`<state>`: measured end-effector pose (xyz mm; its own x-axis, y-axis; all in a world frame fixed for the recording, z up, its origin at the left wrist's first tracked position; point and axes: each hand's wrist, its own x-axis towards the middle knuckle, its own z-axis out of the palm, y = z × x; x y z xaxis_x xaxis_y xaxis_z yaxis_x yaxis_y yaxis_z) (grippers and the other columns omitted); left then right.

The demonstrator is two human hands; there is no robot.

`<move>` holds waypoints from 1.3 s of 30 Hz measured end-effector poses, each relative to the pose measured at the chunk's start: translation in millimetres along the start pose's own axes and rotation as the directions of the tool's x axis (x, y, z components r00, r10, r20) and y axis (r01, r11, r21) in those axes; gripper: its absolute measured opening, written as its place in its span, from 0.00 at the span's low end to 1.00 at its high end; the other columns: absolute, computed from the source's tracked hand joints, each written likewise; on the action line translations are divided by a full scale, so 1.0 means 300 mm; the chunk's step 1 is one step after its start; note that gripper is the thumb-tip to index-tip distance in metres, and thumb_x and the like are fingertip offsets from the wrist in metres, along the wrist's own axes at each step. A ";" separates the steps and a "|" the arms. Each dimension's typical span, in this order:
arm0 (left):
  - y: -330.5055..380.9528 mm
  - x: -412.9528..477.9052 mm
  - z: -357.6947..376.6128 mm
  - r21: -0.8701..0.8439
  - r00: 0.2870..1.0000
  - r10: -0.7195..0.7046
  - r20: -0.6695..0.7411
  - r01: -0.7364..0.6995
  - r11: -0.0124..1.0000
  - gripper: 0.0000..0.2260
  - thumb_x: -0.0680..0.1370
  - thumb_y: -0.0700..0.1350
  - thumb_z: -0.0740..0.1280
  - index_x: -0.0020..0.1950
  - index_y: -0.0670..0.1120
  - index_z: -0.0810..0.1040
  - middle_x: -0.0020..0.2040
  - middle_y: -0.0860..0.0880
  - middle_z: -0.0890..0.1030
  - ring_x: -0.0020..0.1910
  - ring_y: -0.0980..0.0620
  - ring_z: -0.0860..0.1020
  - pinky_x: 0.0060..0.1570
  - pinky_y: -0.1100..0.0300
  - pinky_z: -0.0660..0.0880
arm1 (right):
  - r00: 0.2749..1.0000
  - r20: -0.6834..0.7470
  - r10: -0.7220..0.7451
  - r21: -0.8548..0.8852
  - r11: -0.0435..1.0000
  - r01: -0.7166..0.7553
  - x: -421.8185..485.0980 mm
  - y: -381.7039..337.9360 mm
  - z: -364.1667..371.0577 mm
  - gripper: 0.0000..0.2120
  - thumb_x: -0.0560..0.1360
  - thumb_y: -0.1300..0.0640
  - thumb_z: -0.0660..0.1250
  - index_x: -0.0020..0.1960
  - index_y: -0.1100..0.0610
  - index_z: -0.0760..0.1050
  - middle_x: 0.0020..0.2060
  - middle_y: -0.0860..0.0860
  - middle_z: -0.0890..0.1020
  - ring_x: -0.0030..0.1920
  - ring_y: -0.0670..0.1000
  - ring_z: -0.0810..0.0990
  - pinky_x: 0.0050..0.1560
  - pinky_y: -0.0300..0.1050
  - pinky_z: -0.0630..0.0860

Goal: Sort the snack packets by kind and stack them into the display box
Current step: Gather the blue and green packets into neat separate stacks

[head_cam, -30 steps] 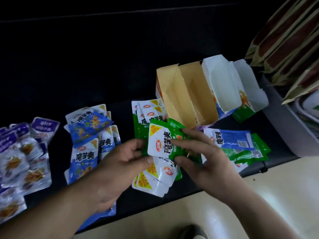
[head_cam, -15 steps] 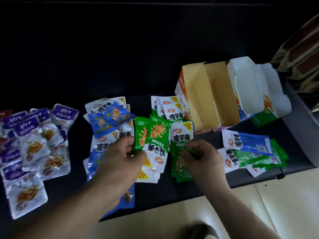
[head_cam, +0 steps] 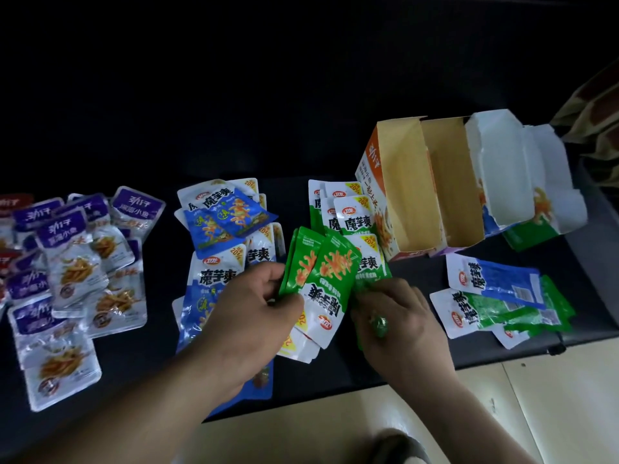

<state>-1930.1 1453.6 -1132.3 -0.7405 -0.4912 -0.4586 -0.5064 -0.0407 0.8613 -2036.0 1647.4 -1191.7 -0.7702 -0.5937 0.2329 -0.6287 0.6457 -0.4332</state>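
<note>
My left hand (head_cam: 249,316) grips a fan of green snack packets (head_cam: 326,279), held upside down above the dark table. My right hand (head_cam: 400,321) is just right of them, fingers curled on another green packet (head_cam: 366,284) that lies on the table. More green packets (head_cam: 348,214) are stacked behind, next to the open cardboard display box (head_cam: 402,182), whose inside looks bare. Blue packets (head_cam: 224,222) lie in a pile to the left. Purple packets (head_cam: 73,262) cover the far left. A mixed blue and green heap (head_cam: 495,296) lies at the right.
A second open box, white inside (head_cam: 502,169), leans against the display box on its right. The table's front edge (head_cam: 335,393) runs below my hands, with pale floor beneath. Brown striped bags (head_cam: 596,118) stand at the far right.
The view has shifted slightly. My left hand still holds the green fan, and my right hand has stayed low on the green packet on the table beside it.
</note>
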 end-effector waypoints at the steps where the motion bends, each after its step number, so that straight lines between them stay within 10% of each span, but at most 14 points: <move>1: -0.001 -0.002 -0.001 0.007 1.000 0.000 0.004 0.000 1.000 0.10 0.80 0.39 0.70 0.54 0.54 0.82 0.45 0.62 0.87 0.43 0.63 0.84 0.38 0.73 0.75 | 1.000 0.000 -0.001 0.017 1.000 0.001 -0.001 -0.003 -0.002 0.09 0.73 0.53 0.73 0.52 0.52 0.85 0.53 0.48 0.82 0.48 0.56 0.81 0.39 0.54 0.80; 5: -0.002 -0.006 -0.002 -0.004 1.000 -0.015 0.019 0.015 1.000 0.11 0.79 0.40 0.72 0.55 0.56 0.81 0.47 0.61 0.87 0.45 0.63 0.85 0.42 0.70 0.77 | 0.977 -0.001 0.212 0.292 0.935 -0.203 0.023 -0.081 -0.078 0.14 0.77 0.45 0.71 0.58 0.51 0.83 0.51 0.44 0.83 0.50 0.46 0.83 0.48 0.46 0.81; 8: 0.008 -0.008 0.004 -0.048 0.998 -0.046 0.032 0.047 0.998 0.13 0.78 0.39 0.74 0.57 0.55 0.81 0.49 0.59 0.88 0.48 0.60 0.86 0.50 0.61 0.79 | 0.788 0.377 0.486 0.547 0.570 -0.613 0.045 -0.147 -0.102 0.20 0.72 0.42 0.77 0.60 0.47 0.81 0.49 0.44 0.87 0.50 0.44 0.86 0.52 0.49 0.83; 15: 0.034 -0.018 0.007 -0.183 0.991 -0.052 0.123 0.075 0.980 0.11 0.80 0.40 0.71 0.59 0.54 0.83 0.51 0.56 0.88 0.49 0.61 0.85 0.38 0.73 0.76 | 0.591 0.618 0.518 0.699 -0.019 -0.714 0.072 -0.179 -0.102 0.19 0.74 0.62 0.76 0.64 0.58 0.79 0.49 0.60 0.87 0.44 0.55 0.86 0.52 0.57 0.85; 27: 0.032 -0.002 -0.017 -0.132 0.992 -0.094 0.085 0.104 0.986 0.23 0.78 0.30 0.66 0.64 0.56 0.82 0.54 0.56 0.88 0.56 0.54 0.85 0.63 0.47 0.78 | 0.690 0.435 0.578 0.802 0.099 -0.589 0.061 -0.112 -0.139 0.18 0.76 0.71 0.69 0.61 0.56 0.81 0.52 0.68 0.82 0.47 0.60 0.83 0.53 0.64 0.80; 36: 0.042 0.004 0.002 -0.163 0.999 -0.036 -0.029 0.031 0.986 0.24 0.79 0.31 0.68 0.56 0.63 0.79 0.42 0.71 0.84 0.43 0.72 0.82 0.35 0.77 0.74 | 0.655 0.451 0.606 0.834 -0.025 -0.551 0.080 -0.118 -0.159 0.13 0.77 0.73 0.66 0.48 0.56 0.77 0.36 0.49 0.85 0.40 0.53 0.81 0.50 0.55 0.74; 39: 0.038 0.004 0.014 -0.160 0.999 -0.042 -0.020 0.039 0.986 0.23 0.79 0.32 0.69 0.56 0.62 0.80 0.44 0.69 0.85 0.45 0.70 0.82 0.41 0.74 0.77 | 0.644 0.482 0.594 0.830 -0.075 -0.553 0.075 -0.124 -0.169 0.11 0.77 0.73 0.66 0.50 0.58 0.76 0.35 0.50 0.84 0.39 0.54 0.82 0.47 0.54 0.77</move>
<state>-1938.6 1456.2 -1123.9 -0.7095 -0.5062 -0.4903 -0.4577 -0.1980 0.8668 -2035.4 1634.3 -1126.3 -0.8179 -0.2308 -0.5270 0.5613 -0.1187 -0.8191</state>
